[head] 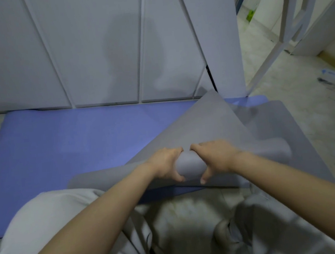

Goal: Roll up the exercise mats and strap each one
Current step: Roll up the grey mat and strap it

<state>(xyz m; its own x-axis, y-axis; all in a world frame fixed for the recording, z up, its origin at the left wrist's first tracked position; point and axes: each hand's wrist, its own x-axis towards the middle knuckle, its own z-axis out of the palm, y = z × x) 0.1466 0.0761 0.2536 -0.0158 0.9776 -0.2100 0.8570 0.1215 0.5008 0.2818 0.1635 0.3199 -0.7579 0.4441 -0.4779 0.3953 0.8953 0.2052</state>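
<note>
A grey exercise mat (209, 122) is partly rolled into a tube across the middle of the view, and its loose end rises up and away toward the wall. My left hand (166, 163) and my right hand (214, 158) both grip the rolled part side by side, fingers over the top and thumbs underneath. The grey roll lies over a blue mat (72, 144) spread flat on the floor in front of my knees. No strap is visible.
Grey panelled cabinet doors (94, 52) stand just behind the mats. A white metal frame (273, 41) leans at the right over pale floor (308, 113) with small scattered items. My knees in light trousers (49, 230) fill the near foreground.
</note>
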